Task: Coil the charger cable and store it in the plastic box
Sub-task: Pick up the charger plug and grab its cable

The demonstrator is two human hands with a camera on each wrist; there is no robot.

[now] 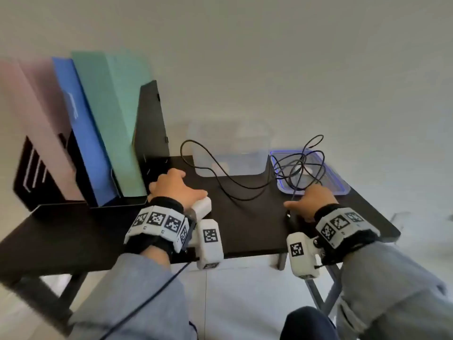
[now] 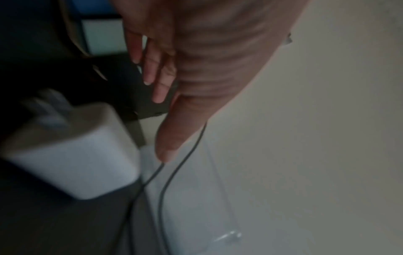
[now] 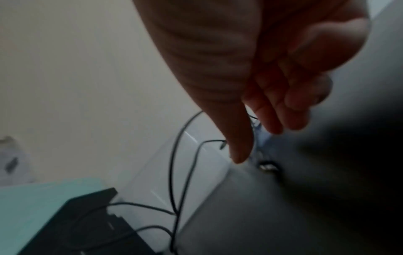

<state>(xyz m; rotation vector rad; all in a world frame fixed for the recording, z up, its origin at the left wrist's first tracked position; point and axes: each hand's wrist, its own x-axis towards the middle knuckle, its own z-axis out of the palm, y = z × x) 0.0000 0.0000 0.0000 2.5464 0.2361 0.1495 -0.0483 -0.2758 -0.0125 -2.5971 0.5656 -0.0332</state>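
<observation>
Head view: the left hand (image 1: 177, 187) lies over the white charger (image 1: 202, 207), left of the plastic box (image 1: 229, 153) — the grip is unclear. The cable (image 1: 247, 186) loops rightward.

Left wrist view: fingers (image 2: 160, 89) straight, holding nothing.

Right wrist view: the right hand (image 3: 250, 72) is relaxed — empty.

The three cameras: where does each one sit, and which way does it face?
Head: worn on the head, faces down at the black table; both hands, wristbands, sleeves show.
Left wrist: looks along the left hand at the white charger.
Right wrist: looks along the right hand toward the plastic box.
All three share the black cable.
</observation>
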